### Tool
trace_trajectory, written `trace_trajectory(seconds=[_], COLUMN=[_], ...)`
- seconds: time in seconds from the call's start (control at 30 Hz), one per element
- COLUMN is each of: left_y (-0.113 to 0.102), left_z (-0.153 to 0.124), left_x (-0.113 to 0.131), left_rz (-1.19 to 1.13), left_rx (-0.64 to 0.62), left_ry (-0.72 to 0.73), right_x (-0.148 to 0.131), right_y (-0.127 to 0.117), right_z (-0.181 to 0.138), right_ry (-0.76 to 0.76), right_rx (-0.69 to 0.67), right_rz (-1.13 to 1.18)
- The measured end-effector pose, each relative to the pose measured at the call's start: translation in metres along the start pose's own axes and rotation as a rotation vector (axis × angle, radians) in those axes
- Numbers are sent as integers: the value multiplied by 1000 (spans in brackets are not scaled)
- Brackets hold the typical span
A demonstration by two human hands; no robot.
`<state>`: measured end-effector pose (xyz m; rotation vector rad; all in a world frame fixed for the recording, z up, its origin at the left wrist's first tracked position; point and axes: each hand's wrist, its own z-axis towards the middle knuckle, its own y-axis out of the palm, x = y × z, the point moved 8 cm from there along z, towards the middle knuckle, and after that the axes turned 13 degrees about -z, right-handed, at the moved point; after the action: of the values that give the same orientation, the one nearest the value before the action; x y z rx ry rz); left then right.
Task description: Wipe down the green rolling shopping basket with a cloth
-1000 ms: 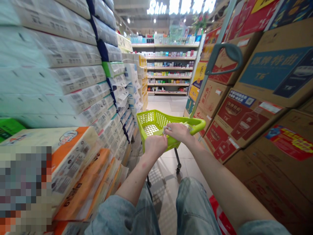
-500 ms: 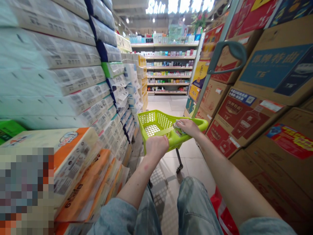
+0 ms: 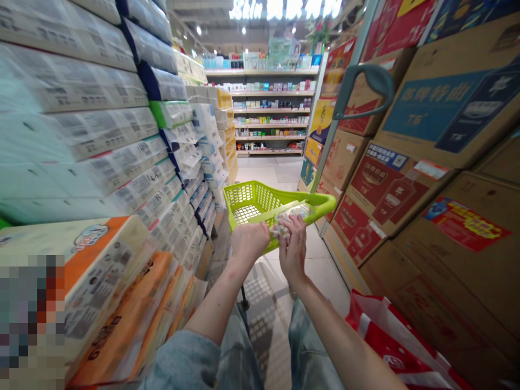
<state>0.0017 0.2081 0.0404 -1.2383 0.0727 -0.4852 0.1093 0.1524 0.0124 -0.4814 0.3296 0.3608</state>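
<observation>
Stacked tissue packs [image 3: 81, 124] fill the left half of the frame, with orange-wrapped packs [image 3: 122, 303] below them at lower left. From the bottom centre the left forearm rises at a slant toward the middle. Its left hand [image 3: 248, 239] is rolled into a fist, knuckles up, and clamped around the near rim of the green basket [image 3: 260, 197]. The basket sits on wheels on the tiled floor at frame centre, its mesh bottom bare where it shows.

Just right of that fist, and close beside it, the right hand [image 3: 294, 252] stands nearly upright on a bent wrist, with the forearm coming in from the lower right. Its fingers [image 3: 299, 226] point up and curl in around a crumpled packet [image 3: 289, 215], pale and wrinkled, which they pinch tightly. The packet is over the basket's near right rim, and I cannot tell whether it touches the rim.

The knees of blue jeans [image 3: 195, 360] show along the bottom edge. A grey loop handle [image 3: 365, 89] on a slanted pole stands in the upper right of centre. Cardboard boxes [image 3: 426, 179] wall the right side, with a red and white bag [image 3: 385, 336] at their foot in the lower right. Stocked shelves [image 3: 270, 111] close the aisle at upper centre.
</observation>
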Motion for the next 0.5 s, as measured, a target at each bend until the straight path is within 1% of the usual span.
trace_trajectory(seconds=[0.07,0.13,0.3,0.37,0.43,0.5], left_y=[0,1,1,1,2,3], left_z=[0,0,1,2,2,3], left_x=[-1,-2,0,3,6,10], left_rz=[6,9,-15,-30,-43,-51], left_rx=[3,1,-12,-15,-16,-14], left_ry=[-6,-12,-6,-8,-3,6], right_x=[4,16,67,82,87,78], right_y=[3,6,7,8,8,6], right_z=[-10,-12,-4,-1,0,1], right_ry=[4,41,291,384,448,428], right_rx=[25,50,120,131,140,122], right_rz=[10,3,62,111,140,124])
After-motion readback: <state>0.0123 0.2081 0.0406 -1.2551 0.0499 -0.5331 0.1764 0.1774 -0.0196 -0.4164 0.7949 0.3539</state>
